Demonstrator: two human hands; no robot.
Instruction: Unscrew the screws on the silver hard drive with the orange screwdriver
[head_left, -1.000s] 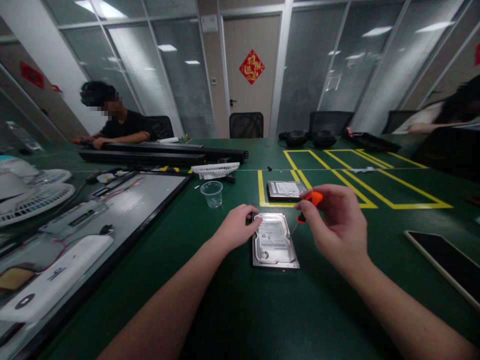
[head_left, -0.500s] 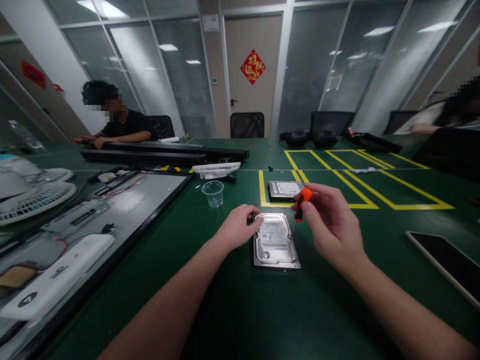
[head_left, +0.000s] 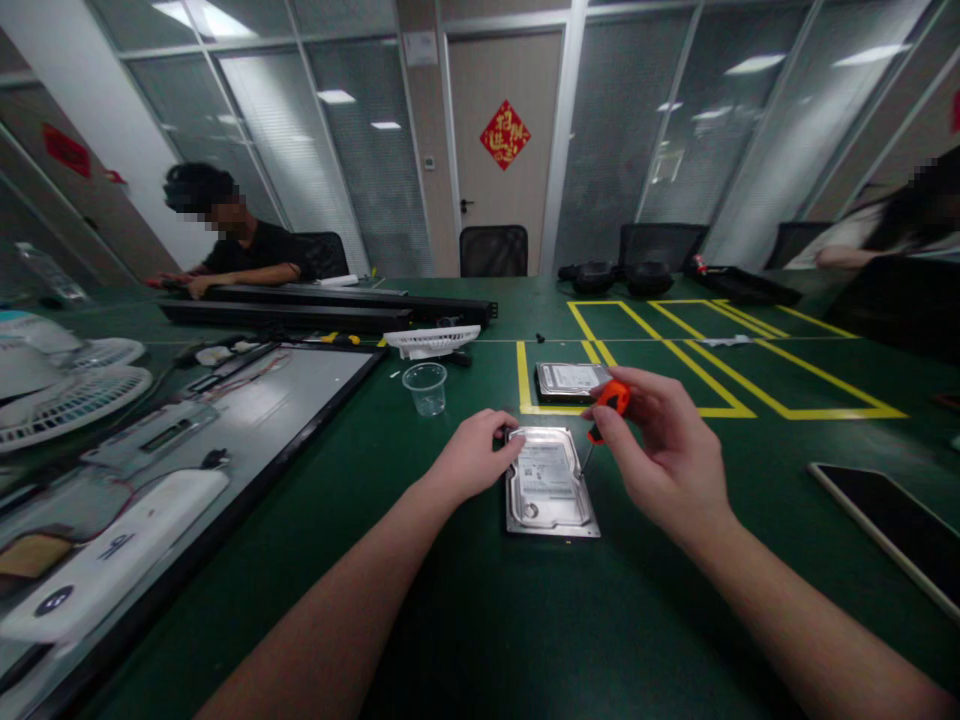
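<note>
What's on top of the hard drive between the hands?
A printed label; the left hand at the upper-left corner; the screwdriver in the right hand, tip at the right edge. The left hand hides what's beneath it.

Bare forearms (head_left: pixel 345 590), bare wrists (head_left: pixel 439 488), bare left grip (head_left: pixel 478 455), bare right grip (head_left: pixel 667 455)

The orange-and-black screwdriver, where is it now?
Right of centre in the head view, the screwdriver is in the right hand, its tip at the right edge of the nearer rectangular silver hard drive.
</note>
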